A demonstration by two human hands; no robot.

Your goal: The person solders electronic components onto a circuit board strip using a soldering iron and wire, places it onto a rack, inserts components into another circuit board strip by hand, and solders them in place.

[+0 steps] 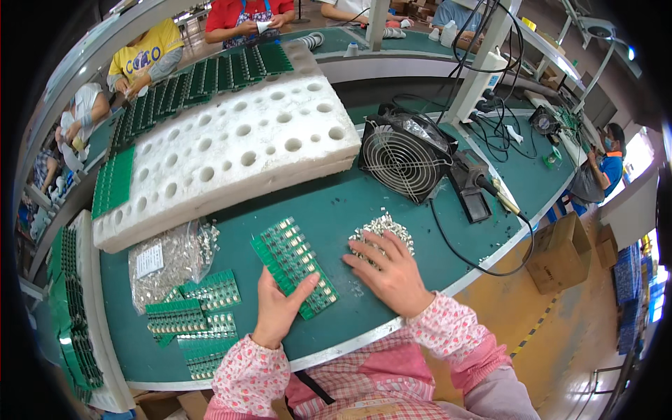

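Observation:
My left hand [282, 306] is closed on a green circuit board panel [296, 266], thumb on top near its right edge. Rows of small white and dark parts run along the panel, which is tilted over the green table. Over a pile of small white components [383, 228] lies my right hand [390, 271], its fingers stretched out and spread, touching the pile's near side. Whether a piece sits under the fingertips is hidden. Several populated circuit board panels [199, 315] lie stacked to the left, beside a clear plastic bag [168, 262] full of small white parts.
A white foam block [231, 150] with round holes stands at the back left, carrying rows of green boards [203, 78]. A black fan [406, 157] and a soldering iron [498, 194] with its cable are at the right. Another foam slab with boards [73, 315] stands far left. Other people sit beyond.

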